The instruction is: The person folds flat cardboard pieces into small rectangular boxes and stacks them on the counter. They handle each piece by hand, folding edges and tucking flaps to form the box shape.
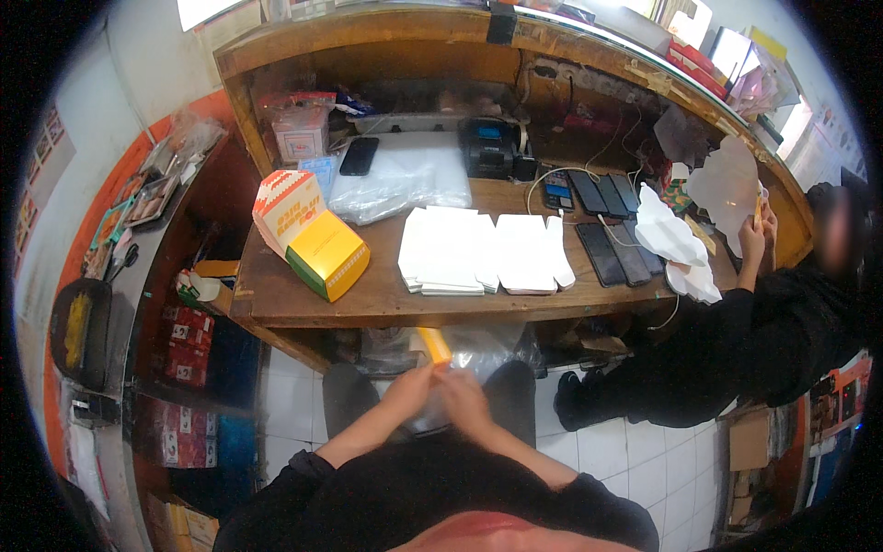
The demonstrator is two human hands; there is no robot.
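Note:
Over my lap, below the table's front edge, I hold a small yellow carton piece (434, 346) that sticks up from between my hands. My left hand (410, 392) is closed round its lower left side. Against its lower right side my right hand (465, 397) is closed too, a little blurred by motion. The lower end of the piece is hidden by my fingers. On the wooden table (386, 311) ahead lie stacked flat white carton blanks (445, 250). To their left stands a folded yellow, green and white box (326, 247) with its lid raised.
Several phones (602, 250) with cables lie right of the blanks. Behind are a plastic-wrapped stack (405, 170) with a phone (360, 156) on it, and a black printer (489, 145). At the right a person in black (736, 340) holds a translucent sheet (725, 189) beside crumpled white paper (670, 225).

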